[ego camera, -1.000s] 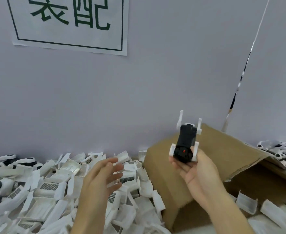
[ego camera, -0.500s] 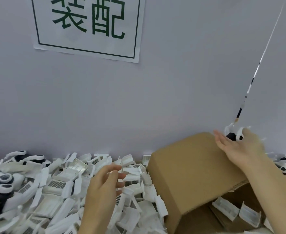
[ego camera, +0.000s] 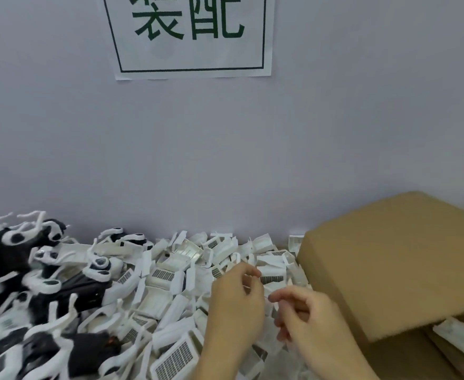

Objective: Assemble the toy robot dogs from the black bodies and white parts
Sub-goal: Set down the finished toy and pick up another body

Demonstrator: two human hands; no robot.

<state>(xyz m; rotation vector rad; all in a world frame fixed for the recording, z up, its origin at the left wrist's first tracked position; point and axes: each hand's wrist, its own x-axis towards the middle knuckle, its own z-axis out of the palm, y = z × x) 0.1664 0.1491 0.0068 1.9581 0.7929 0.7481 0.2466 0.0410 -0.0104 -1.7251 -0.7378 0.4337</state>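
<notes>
A heap of white shell parts (ego camera: pixel 165 286) covers the middle of the table. Black bodies with white legs (ego camera: pixel 47 294) are piled at the left. My left hand (ego camera: pixel 233 305) hovers low over the white heap, its thumb and fingers curled round a small white part (ego camera: pixel 248 280) that is mostly hidden. My right hand (ego camera: pixel 310 319) is just to its right, almost touching it. Its fingers are loosely curled and it holds nothing. Motion blur softens both hands.
A tilted brown cardboard box (ego camera: pixel 395 259) stands at the right, with white parts (ego camera: pixel 455 338) lying under its flap. A grey wall with a paper sign (ego camera: pixel 192 37) rises right behind the piles.
My right hand carried the assembled dog away to the right behind the box, let go of it and came back empty beside my left hand. My left hand sank onto the white heap.
</notes>
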